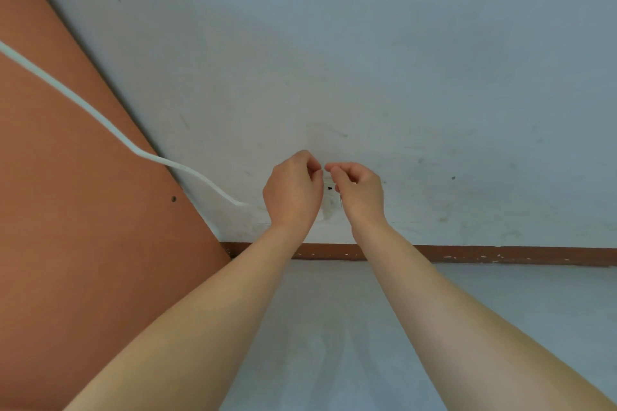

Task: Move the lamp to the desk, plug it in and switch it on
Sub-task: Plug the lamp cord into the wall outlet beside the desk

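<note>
A pale wall (400, 60) filled most of the view, with a brown skirting strip (467, 253) along its foot and a grey floor (334, 327) below. An orange-brown panel (66, 193), probably the side of the desk, leaned across the left. The lamp itself was out of view; only its white cable (100, 117) showed, running down across the panel toward the left hand (292, 193).

Both hands were up against the wall at a low socket (332, 190), of which only a sliver with a dark slot showed between them. The left hand was curled, fingers bent inward — the cable vanished behind it, so it likely gripped the plug, though the plug was hidden and I cannot tell for sure. The right hand (359, 192) was curled too, thumb and forefinger pinched near the socket plate; what it held, if anything, was not visible.

The step in hand looked to be the plugging-in. The next move would call for lining the pins up with the slots and pressing straight in — then going back to the lamp's switch.
</note>
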The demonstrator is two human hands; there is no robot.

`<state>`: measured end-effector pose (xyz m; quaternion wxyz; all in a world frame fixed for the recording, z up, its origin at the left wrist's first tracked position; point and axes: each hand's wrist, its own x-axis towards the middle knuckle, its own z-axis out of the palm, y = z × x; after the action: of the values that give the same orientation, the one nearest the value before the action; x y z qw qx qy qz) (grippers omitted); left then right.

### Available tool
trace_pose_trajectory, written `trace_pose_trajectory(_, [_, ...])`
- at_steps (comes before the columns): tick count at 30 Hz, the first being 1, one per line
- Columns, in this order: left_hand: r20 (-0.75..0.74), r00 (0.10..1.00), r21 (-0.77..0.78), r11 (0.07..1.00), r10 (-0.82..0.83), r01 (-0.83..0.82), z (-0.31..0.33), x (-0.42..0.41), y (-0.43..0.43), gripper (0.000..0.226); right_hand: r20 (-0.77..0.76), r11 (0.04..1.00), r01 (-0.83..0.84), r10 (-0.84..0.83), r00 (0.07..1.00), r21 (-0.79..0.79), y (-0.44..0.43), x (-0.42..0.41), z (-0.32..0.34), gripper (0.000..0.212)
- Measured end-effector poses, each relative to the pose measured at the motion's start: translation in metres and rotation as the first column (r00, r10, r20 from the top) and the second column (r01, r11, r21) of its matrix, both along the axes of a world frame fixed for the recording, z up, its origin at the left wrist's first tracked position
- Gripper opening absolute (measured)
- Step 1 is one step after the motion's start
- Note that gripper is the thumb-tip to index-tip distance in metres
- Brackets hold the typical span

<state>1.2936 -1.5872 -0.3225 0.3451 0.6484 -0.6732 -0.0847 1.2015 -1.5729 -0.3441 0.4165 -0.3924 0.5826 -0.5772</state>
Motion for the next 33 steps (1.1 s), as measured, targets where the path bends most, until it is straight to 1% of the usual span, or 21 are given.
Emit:
trace_pose_trajectory(3, [-0.021,1.000,0.016,1.000,-0.013,0.014,0.006,0.001,-0.003,0.008,-0.048,1.000,0.003,-0.003,0.999,-0.003,-0.001,0.003,-0.003,0.016])
trace_pose_trajectory(8, [-0.079,0.997,0.044,0.999,-0.012,0.015,0.008,0.009,-0.009,0.009,-0.065,0.999,-0.002,0.005,0.998,0.047,-0.008,0.005,0.000,0.021])
trace_pose_trajectory(12, [-0.113,0.993,0.128,0.990,-0.039,0.053,0.024,0.012,-0.011,0.013,-0.077,0.992,-0.049,0.058,0.995,0.119,-0.007,0.005,0.020,0.026])
trace_pose_trajectory(15, [-0.096,0.993,0.223,0.971,-0.070,0.090,0.048,0.012,-0.011,0.017,-0.118,0.981,-0.074,0.095,0.988,0.178,-0.005,0.002,0.046,0.027])
trace_pose_trajectory(21, [-0.062,0.996,0.355,0.932,-0.060,0.079,0.095,0.020,0.003,0.020,-0.136,0.952,-0.101,0.145,0.980,0.289,0.002,-0.002,0.101,0.026])
trace_pose_trajectory(26, [-0.067,0.997,0.416,0.907,-0.042,0.066,0.140,0.022,0.013,0.020,-0.148,0.938,-0.121,0.177,0.973,0.325,0.008,0.001,0.150,0.026])
trace_pose_trajectory(33, [-0.199,0.979,0.519,0.843,-0.040,0.140,0.220,0.030,0.026,0.017,-0.052,0.911,-0.138,0.171,0.984,0.388,0.029,0.009,0.231,0.025])
